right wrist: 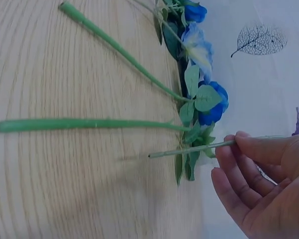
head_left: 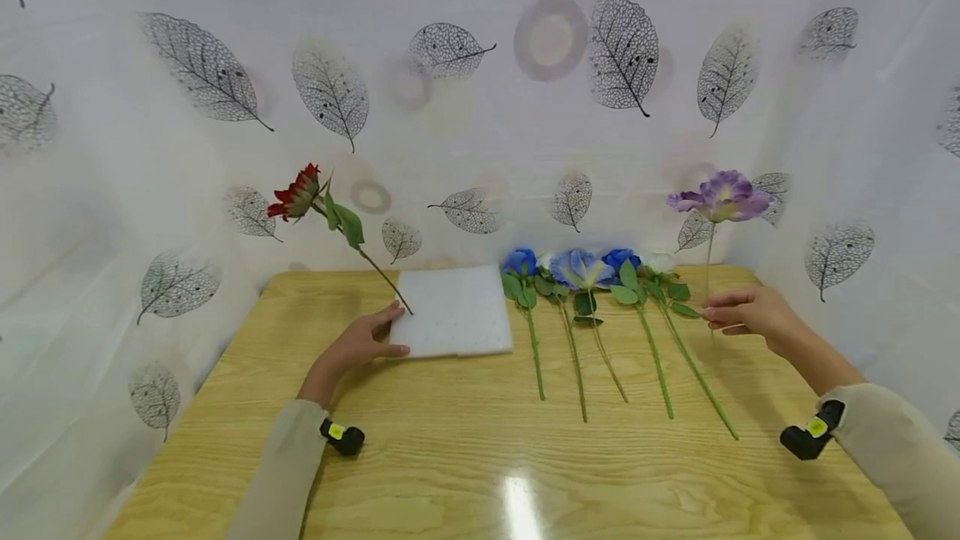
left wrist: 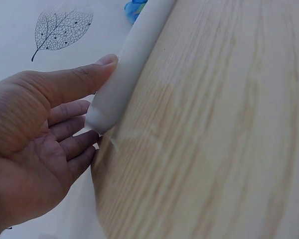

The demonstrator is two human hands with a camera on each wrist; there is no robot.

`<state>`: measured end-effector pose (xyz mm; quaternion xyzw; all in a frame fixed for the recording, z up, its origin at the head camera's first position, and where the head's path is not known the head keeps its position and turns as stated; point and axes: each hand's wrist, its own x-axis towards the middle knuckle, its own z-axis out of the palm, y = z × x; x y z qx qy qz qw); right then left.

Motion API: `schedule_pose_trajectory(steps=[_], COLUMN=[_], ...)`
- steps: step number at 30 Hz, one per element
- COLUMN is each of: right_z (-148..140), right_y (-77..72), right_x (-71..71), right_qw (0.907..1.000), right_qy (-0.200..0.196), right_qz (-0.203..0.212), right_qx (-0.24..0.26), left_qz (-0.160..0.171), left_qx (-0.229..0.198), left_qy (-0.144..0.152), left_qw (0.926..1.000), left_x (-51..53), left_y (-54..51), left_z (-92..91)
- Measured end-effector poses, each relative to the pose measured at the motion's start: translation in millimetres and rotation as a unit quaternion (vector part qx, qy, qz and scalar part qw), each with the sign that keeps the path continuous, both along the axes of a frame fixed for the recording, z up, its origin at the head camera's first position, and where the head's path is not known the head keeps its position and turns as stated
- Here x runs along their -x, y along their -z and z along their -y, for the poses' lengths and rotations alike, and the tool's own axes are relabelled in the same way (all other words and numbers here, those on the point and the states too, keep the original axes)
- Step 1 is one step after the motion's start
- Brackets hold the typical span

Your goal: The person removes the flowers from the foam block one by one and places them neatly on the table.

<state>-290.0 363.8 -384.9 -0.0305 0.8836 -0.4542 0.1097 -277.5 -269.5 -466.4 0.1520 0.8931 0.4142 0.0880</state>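
Observation:
A white foam block point(head_left: 453, 315) lies on the table with a red artificial flower point(head_left: 298, 192) standing in it, its stem leaning left. My left hand point(head_left: 362, 347) grips the block's left end; in the left wrist view the thumb point(left wrist: 107, 60) presses the foam's edge and the other fingers sit around its corner. Over the table's right side, my right hand point(head_left: 753, 317) pinches the thin stem of a purple artificial flower point(head_left: 722, 197) between thumb and fingers. The bloom is up and the stem's lower end point(right wrist: 164, 154) hangs free above the tabletop.
Several artificial flowers lie in a row right of the foam, stems toward me: a blue rose point(head_left: 521, 262), a light blue flower point(head_left: 581, 268), another blue rose point(head_left: 621, 258) and a white flower point(head_left: 658, 262). A leaf-patterned curtain point(head_left: 480, 132) closes off the wooden table's point(head_left: 420, 448) back.

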Motion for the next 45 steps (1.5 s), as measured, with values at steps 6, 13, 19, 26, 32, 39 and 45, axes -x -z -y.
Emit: schedule_pose_trajectory(steps=[6, 13, 19, 26, 32, 39, 45], right_z=[-13, -27, -34, -39, -45, -43, -42], right_y=[-0.5, 6.2, 10.3, 13.6, 22.1, 29.4, 31.6], right_x=[-4.8, -6.0, -5.1, -0.5, 6.3, 8.5, 8.9], right_qw=[0.9996, 0.9984, 0.9969, 0.9946, 0.9896, 0.9901, 0.9891], right_qy=[0.016, 0.016, 0.013, 0.012, -0.009, 0.003, -0.005], right_qz=[0.022, 0.051, 0.069, 0.102, 0.142, 0.14, 0.146], right_qx=[-0.011, -0.02, -0.036, -0.015, 0.022, -0.007, -0.015], left_qz=[-0.003, -0.008, -0.002, 0.002, 0.001, 0.002, 0.005], left_qx=[-0.003, 0.0, 0.002, 0.002, 0.006, 0.006, 0.007], left_qy=[0.006, 0.005, 0.001, -0.004, -0.004, -0.002, -0.001], left_qw=[1.0, 1.0, 1.0, 1.0, 1.0, 1.0, 1.0], left_x=[0.0, -0.6, 0.8, 0.5, -0.6, 0.0, 1.4], left_y=[-0.5, -1.0, 0.8, 1.5, 0.6, -0.4, 0.7], left_z=[0.1, 0.8, 0.2, 0.2, -0.2, 0.1, 0.6])
